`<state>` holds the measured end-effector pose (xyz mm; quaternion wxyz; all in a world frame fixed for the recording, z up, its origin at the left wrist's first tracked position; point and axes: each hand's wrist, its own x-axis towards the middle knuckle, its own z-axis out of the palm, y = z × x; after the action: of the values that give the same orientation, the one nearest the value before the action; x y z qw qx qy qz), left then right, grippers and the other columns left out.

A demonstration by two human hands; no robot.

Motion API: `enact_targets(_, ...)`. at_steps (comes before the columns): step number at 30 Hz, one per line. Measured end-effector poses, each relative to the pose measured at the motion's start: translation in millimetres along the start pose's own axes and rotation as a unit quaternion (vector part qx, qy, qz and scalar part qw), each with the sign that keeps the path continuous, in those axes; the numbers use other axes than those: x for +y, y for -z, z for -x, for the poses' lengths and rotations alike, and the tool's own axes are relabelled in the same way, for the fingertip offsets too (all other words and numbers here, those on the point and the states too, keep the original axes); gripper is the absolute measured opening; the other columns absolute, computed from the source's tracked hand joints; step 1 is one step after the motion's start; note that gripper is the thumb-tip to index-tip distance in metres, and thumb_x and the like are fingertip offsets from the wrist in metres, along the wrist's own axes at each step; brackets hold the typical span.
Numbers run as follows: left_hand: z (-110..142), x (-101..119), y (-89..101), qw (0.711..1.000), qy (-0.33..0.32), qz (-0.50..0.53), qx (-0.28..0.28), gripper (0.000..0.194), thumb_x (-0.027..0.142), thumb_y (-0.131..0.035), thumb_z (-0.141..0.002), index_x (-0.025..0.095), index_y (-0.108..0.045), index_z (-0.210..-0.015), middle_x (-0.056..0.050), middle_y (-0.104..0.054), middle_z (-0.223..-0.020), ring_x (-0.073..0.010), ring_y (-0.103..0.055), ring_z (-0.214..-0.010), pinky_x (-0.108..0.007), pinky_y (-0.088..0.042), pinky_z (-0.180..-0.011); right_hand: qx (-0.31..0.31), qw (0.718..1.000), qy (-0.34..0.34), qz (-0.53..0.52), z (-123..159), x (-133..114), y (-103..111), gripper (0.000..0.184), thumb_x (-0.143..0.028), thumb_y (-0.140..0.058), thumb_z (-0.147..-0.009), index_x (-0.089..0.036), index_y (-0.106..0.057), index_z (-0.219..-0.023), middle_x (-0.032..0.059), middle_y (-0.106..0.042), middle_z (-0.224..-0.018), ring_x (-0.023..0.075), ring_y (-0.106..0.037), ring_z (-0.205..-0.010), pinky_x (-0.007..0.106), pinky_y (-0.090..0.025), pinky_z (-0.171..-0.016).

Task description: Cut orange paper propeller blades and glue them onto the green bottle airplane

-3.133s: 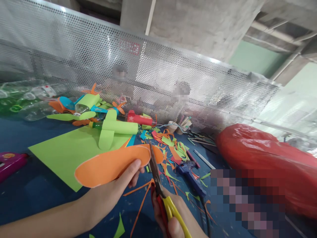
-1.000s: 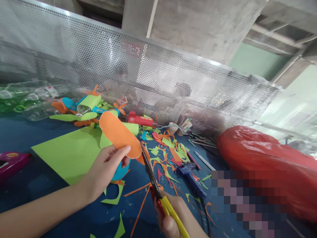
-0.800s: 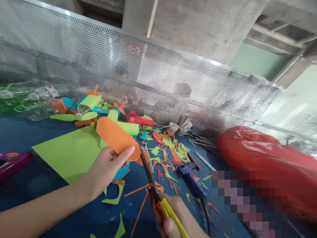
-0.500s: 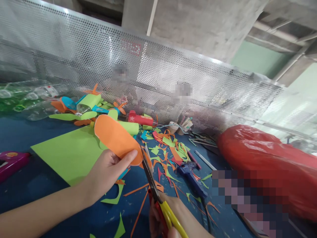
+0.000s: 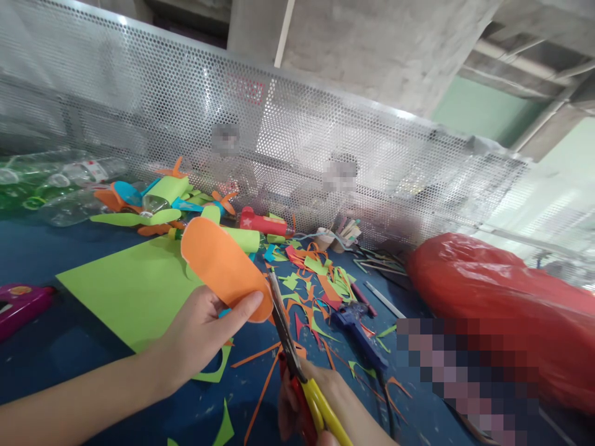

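Note:
My left hand (image 5: 209, 328) pinches the lower end of an orange rounded paper piece (image 5: 218, 257), thumb on top. In my right hand (image 5: 320, 396) is a pair of scissors (image 5: 290, 353) with one yellow and one red handle. The blades look nearly closed and point up and away, right beside the right edge of the orange piece. Under my left hand lies a light green sheet (image 5: 125, 282). Behind the orange piece, a green-wrapped bottle (image 5: 242, 238) is partly hidden.
Paper scraps (image 5: 307, 285) cover the middle of the blue table (image 5: 41, 384). A blue glue gun (image 5: 360, 334) with a cord lies at right, before a red plastic bag (image 5: 502, 310). Clear bottles (image 5: 65, 179) stand back left; a magenta object (image 5: 25, 306) sits far left. Two people appear behind the perforated screen (image 5: 162, 93).
The orange piece has shifted slightly right and down with my left hand. A thin orange offcut by the blades no longer shows. The scissor blades have come closer together.

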<state>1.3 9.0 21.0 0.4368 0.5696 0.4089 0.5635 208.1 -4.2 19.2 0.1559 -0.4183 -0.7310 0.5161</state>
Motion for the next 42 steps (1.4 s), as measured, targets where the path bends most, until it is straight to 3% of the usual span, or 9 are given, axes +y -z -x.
enact_targets(4, 1, 1, 0.3, 1.000, -0.006, -0.005, -0.005, 0.013, 0.034, -0.062, -0.083, 0.027, -0.072, -0.078, 0.002, -0.076, -0.083, -0.0214, -0.069, -0.082, -0.025, -0.052, -0.069, 0.003, 1.000, 0.012, 0.000, 0, 1, 0, 0.055, -0.074, -0.038, -0.083, -0.022, -0.042, -0.069, -0.0006, -0.056, -0.056, 0.0157, -0.057, -0.055, 0.024, -0.045, -0.053)
enact_targets(8, 1, 0, 0.4, 1.000, -0.009, -0.011, -0.003, 0.012, 0.034, -0.062, -0.083, 0.027, -0.072, -0.080, 0.002, -0.076, -0.083, -0.0209, -0.068, -0.082, -0.024, -0.051, -0.069, 0.023, 0.997, 0.070, 0.011, 1, 1, -1, 0.067, -0.088, -0.036, -0.067, -0.021, -0.043, -0.067, -0.0025, -0.049, -0.055, 0.0133, -0.047, -0.052, 0.023, -0.035, -0.047)
enact_targets(13, 0, 0, -0.8, 1.000, 0.002, -0.031, 0.004, 0.015, 0.036, -0.062, -0.082, 0.026, -0.072, -0.077, 0.001, -0.075, -0.076, -0.0218, -0.068, -0.075, -0.025, -0.051, -0.064, 0.062, 0.995, 0.078, 0.027, 3, 1, -3, 0.065, -0.084, -0.038, -0.073, -0.019, -0.044, -0.066, -0.0051, -0.040, -0.056, 0.0097, -0.036, -0.050, 0.024, -0.024, -0.046)
enact_targets(18, 1, 3, -1.4, 1.000, 0.010, -0.023, 0.004, 0.014, 0.036, -0.062, -0.081, 0.027, -0.072, -0.077, 0.001, -0.076, -0.078, -0.0221, -0.069, -0.077, -0.026, -0.052, -0.065, 0.044, 0.994, 0.095, -0.013, 2, 6, -3, 0.068, -0.088, -0.040, -0.064, -0.020, -0.043, -0.066, -0.0068, -0.034, -0.053, 0.0089, -0.028, -0.048, 0.023, -0.020, -0.041)
enact_targets(25, 2, 2, -1.0, 1.000, 0.007, -0.004, 0.000, 0.013, 0.035, -0.062, -0.081, 0.027, -0.072, -0.078, 0.001, -0.076, -0.082, -0.0226, -0.069, -0.082, -0.026, -0.053, -0.069, 0.048, 0.995, 0.087, 0.010, 4, 6, -3, 0.065, -0.084, -0.039, -0.072, -0.020, -0.041, -0.066, -0.0067, -0.037, -0.054, 0.0072, -0.033, -0.044, 0.023, -0.022, -0.042)
enact_targets(42, -1, -3, 4.0, 0.999, 0.037, 0.000, 0.001, 0.020, 0.041, -0.061, -0.080, 0.023, -0.069, -0.074, -0.001, -0.070, -0.073, -0.0203, -0.063, -0.068, -0.028, -0.050, -0.062, 0.051, 0.997, 0.051, 0.026, 3, 13, -2, 0.071, -0.091, -0.041, -0.059, -0.020, -0.042, -0.068, -0.0076, -0.038, -0.052, 0.0071, -0.032, -0.043, 0.024, -0.020, -0.041)
